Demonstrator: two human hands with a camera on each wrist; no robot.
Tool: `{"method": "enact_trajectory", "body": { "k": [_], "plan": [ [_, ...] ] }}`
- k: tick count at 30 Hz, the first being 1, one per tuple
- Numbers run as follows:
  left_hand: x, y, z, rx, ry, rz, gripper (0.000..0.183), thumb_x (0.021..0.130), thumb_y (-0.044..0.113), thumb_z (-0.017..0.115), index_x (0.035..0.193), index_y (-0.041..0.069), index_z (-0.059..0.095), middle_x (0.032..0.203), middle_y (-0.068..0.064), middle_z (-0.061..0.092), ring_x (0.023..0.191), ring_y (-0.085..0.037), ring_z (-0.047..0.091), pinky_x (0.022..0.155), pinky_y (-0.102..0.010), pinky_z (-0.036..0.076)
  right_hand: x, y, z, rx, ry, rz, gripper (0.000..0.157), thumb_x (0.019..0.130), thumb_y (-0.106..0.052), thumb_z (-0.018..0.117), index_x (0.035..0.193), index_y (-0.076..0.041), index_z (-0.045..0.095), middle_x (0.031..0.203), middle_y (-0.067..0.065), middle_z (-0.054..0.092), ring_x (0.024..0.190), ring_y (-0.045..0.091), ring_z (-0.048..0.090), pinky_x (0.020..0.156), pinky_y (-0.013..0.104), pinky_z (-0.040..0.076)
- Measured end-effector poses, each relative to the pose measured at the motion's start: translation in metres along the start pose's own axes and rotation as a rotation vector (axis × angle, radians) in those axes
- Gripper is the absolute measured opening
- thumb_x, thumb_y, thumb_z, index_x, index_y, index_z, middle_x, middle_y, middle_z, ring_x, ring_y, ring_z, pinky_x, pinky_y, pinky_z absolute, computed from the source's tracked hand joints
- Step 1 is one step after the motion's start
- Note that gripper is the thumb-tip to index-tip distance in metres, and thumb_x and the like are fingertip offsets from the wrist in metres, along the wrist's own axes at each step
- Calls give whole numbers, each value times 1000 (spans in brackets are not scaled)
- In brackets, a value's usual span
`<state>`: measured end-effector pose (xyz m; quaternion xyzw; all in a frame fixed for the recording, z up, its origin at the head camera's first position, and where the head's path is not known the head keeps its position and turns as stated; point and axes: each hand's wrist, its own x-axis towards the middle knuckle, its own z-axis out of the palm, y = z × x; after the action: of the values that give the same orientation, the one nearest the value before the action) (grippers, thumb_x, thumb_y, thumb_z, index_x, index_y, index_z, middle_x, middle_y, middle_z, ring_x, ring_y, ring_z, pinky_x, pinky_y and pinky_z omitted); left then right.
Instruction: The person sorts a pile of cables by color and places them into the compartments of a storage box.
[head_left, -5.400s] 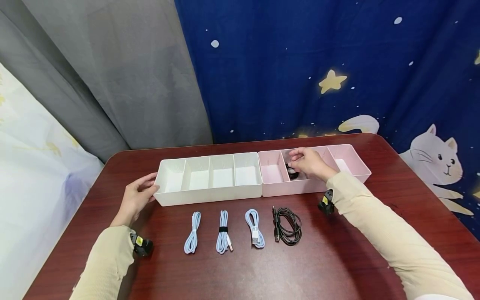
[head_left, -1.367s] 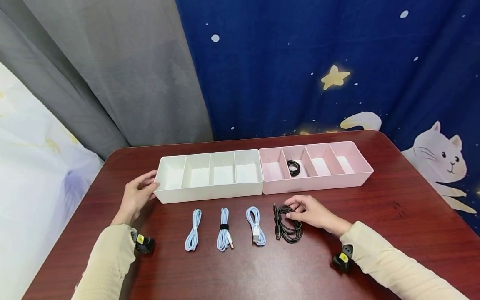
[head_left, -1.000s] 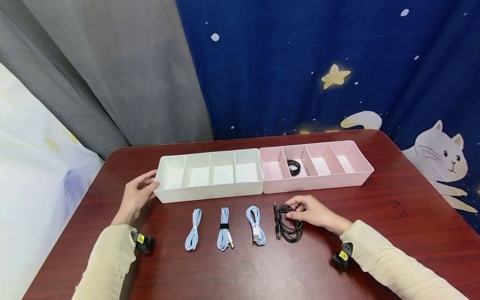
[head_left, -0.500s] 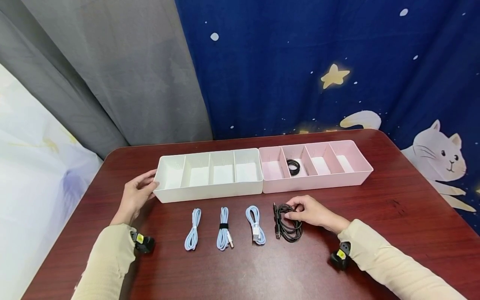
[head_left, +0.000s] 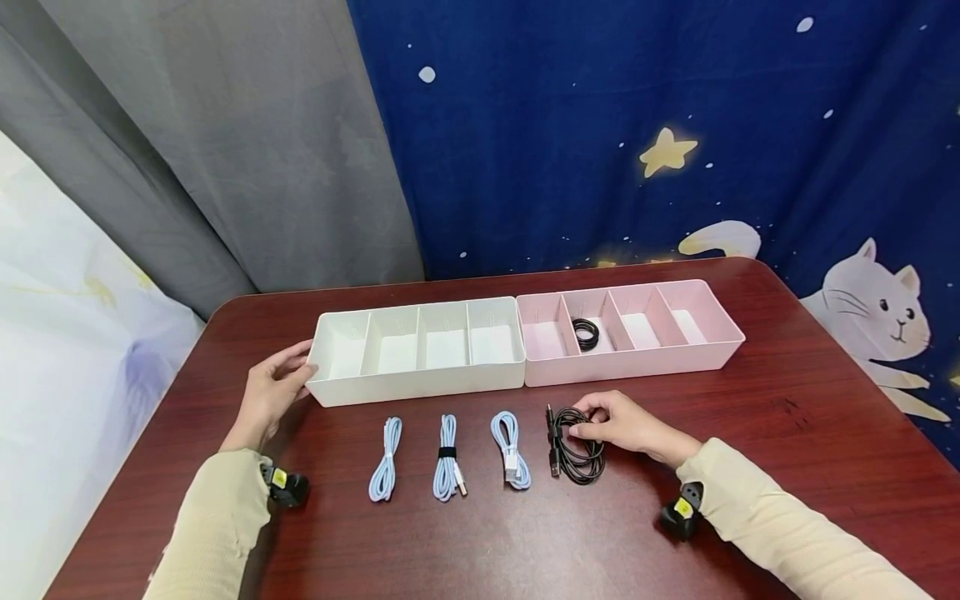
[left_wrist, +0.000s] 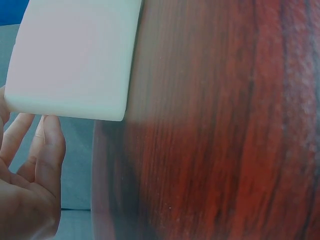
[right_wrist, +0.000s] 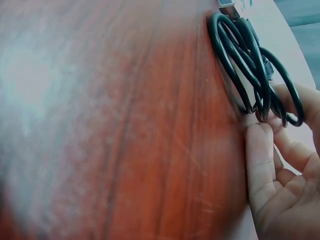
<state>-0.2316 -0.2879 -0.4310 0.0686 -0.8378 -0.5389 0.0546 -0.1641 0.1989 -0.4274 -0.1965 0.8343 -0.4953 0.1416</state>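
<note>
On the table lies a coiled black cable [head_left: 576,450] with a strap and a metal plug. My right hand [head_left: 622,423] pinches its right-hand loops between thumb and fingers, and the coil [right_wrist: 250,65] also shows in the right wrist view. My left hand [head_left: 273,387] rests its fingers against the left end of a white divided box [head_left: 416,388]. The left wrist view shows the fingertips touching the end wall of that box [left_wrist: 75,60]. Butted against it is a pink divided box [head_left: 637,364], with a black cable coil [head_left: 586,334] in its second compartment from the left.
Left of the black cable, three bundled light-blue cables lie in a row: one at left [head_left: 386,460], one with a black strap [head_left: 447,458], and one with a white plug [head_left: 511,451]. The brown table [head_left: 480,550] ends at curtains behind the boxes.
My right hand has left the black coil in the pink box's second compartment and come down to the black cable on the table. Over the last second both hands stay nearly still.
</note>
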Motion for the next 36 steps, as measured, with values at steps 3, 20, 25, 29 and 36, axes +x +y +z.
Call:
{"method": "enact_trajectory", "body": {
  "k": [3,20,25,29,36],
  "plan": [
    [-7,10,0,14,-4,-10,51,79,41,63,127,25,50,108,-2,50,81,-1,56,63,-18,49,-1,0,0,30,-5,19,19,76,-11,68,88,4,63,64,-1,56,55,4,47,48,18,36],
    [-25,44,0,28,-44,-34,51,86,27,57,132,10,43,108,-6,47,77,3,53,65,-18,48,-6,-4,-1,115,-2,46,21,79,-10,65,93,5,61,76,11,62,62,8,54,54,21,42],
    [-25,44,0,30,-42,-39,51,86,26,58,132,10,43,109,-6,47,77,3,53,65,-17,48,-7,-5,-2,123,2,63,21,80,-10,64,93,6,61,76,11,62,62,8,52,55,21,42],
    [-24,43,0,26,-42,-32,51,86,27,58,131,11,44,106,-5,47,77,2,53,64,-18,48,-8,-7,-2,123,4,62,20,81,-10,63,94,6,61,78,8,60,61,6,50,54,21,41],
    [-22,36,1,7,-11,-44,49,82,35,62,127,21,50,102,3,49,78,-1,54,64,-16,48,-8,-8,-3,124,14,53,22,82,-10,61,96,6,61,83,9,59,62,6,50,54,20,41]
  ]
}}
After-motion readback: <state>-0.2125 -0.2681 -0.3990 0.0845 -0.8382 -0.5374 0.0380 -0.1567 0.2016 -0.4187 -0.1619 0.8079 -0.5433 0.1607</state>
